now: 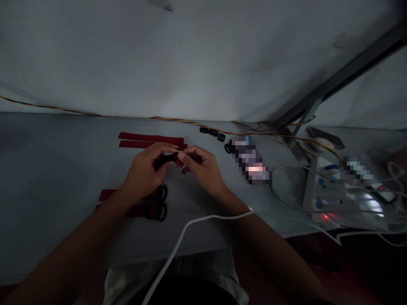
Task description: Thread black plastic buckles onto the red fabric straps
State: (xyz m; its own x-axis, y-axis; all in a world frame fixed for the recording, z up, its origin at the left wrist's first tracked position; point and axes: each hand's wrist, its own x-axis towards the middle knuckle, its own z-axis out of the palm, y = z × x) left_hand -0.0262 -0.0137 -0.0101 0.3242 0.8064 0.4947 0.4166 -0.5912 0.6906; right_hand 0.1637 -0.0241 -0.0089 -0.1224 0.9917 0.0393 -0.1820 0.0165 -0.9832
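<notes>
My left hand (143, 169) is closed on a black buckle (165, 160), held above the table. My right hand (205, 167) pinches a short piece of red strap (179, 162) against the buckle's right end. Fingers cover most of both pieces, so how far the strap passes through cannot be seen. Just behind the hands lie two flat red straps (149, 137), side by side. Below my left wrist rest red straps (108, 195) with black ring-like buckles (163, 210) at their right ends, partly hidden by the forearm.
Several loose black buckles (213, 132) lie near the wall, beside a blurred-out phone-like device (251, 163). A white cable (203, 218) crosses over my right forearm. At right are a white power strip (311, 182) and tangled cords. Thin twisted wires (178, 121) run along the table's back edge.
</notes>
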